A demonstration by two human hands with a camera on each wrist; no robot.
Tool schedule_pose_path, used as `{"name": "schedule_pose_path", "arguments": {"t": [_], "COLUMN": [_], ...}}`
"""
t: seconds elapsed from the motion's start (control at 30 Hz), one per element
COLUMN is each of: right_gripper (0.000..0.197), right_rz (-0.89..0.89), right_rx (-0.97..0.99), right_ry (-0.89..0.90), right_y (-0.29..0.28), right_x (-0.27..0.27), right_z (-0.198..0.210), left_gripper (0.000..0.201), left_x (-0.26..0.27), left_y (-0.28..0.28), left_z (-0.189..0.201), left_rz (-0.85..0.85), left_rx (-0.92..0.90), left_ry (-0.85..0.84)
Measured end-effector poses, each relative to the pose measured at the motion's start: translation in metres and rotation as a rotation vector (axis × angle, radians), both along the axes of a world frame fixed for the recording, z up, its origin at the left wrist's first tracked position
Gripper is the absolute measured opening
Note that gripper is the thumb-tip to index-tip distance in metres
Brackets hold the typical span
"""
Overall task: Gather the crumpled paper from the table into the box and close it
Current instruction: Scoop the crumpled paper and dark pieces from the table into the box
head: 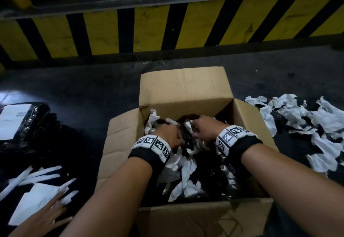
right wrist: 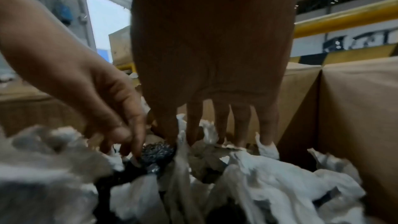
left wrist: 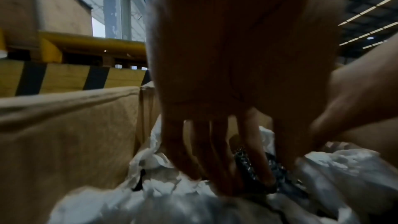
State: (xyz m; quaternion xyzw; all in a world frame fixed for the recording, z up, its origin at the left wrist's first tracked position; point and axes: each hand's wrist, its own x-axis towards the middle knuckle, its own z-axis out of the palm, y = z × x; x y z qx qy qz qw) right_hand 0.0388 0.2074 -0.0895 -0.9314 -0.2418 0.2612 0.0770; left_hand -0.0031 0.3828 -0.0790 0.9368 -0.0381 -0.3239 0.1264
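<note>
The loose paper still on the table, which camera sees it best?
The head view: the loose paper lies spread on the table right of the box. Both wrist views look down inside the box and show only paper already in it.

Warehouse — hazard-striped barrier [head: 167, 26], high roof

fingers [left wrist: 256, 151] blurred in crumpled paper [left wrist: 163, 192], box [head: 186, 218] bottom cropped

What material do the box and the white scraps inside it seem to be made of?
Box: plain brown cardboard, matte, judging by its creased flaps and bare surface.
White scraps: likely thin paper, matte, with torn edges and sharp crumples; some carry a dark, slightly glossy side, perhaps a coating or film.
</note>
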Motion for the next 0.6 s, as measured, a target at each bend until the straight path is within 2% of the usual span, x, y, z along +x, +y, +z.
{"name": "schedule_pose_path", "arguments": {"t": [0.07,0.1,0.17,0.23,0.27,0.33,0.37,0.43,0.5,0.6], "right_gripper": [0.042,0.042,0.039,0.035,0.034,0.030,0.030,0.038,0.051,0.055], "right_rz": [-0.070,-0.030,0.087,0.163,0.178,0.140,0.091,-0.021,-0.144,-0.129], "right_rx": [0.032,-0.023,-0.157,-0.268,-0.265,-0.106,-0.008,0.077,-0.079,-0.315], "right_ry": [-0.052,-0.058,0.019,0.106,0.153,0.243,0.234,0.067,-0.031,0.094], "right_y": [0.005,0.007,0.007,0.007,0.008,0.011,0.009,0.003,-0.008,-0.018], "right_x": [0.004,0.003,-0.003,-0.016,-0.018,-0.013,-0.007,0.005,0.008,-0.004], "right_z": [-0.002,-0.004,-0.024,-0.033,-0.032,-0.020,-0.011,0.001,0.001,-0.013], "left_gripper": [0.034,0.044,0.072,0.086,0.083,0.069,0.062,0.056,0.057,0.065], "left_x": [0.007,0.008,0.006,0.005,0.005,0.009,0.009,0.008,0.004,-0.007], "left_y": [0.002,0.005,0.015,0.024,0.025,0.022,0.019,0.008,-0.008,-0.031], "left_z": [0.001,-0.006,-0.021,-0.038,-0.038,-0.031,-0.024,-0.007,0.002,-0.005], "left_rz": [0.048,0.057,0.061,0.037,0.056,0.065,0.048,0.009,-0.033,-0.196], "left_rx": [0.143,0.215,0.284,0.280,0.259,0.197,0.193,0.237,0.251,0.187], "left_ry": [-0.206,-0.203,-0.007,0.148,0.178,0.137,0.070,-0.079,-0.098,0.101]}}
